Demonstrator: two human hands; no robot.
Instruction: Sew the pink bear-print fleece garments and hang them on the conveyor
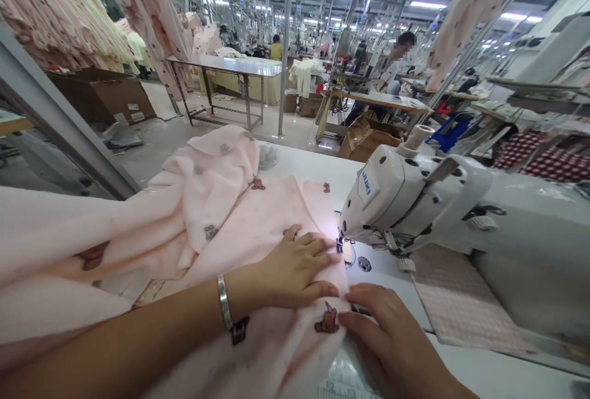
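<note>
Pale pink plush fabric with small brown bear prints spreads over the sewing table, one edge running under the needle area of a white JUKI sewing machine. My left hand lies flat on this fabric, fingers apart, its fingertips close to the lit presser foot. Nearer to me, my right hand has its thumb and forefinger at the fabric's right edge, closed on it; the other fingers are partly hidden. A silver bracelet circles my left wrist.
A pink quilted-looking cloth lies under the machine arm, and a thread cone stands behind its head. A metal post slants at left. Beyond are a cardboard box, a long table, hanging garments and a seated person.
</note>
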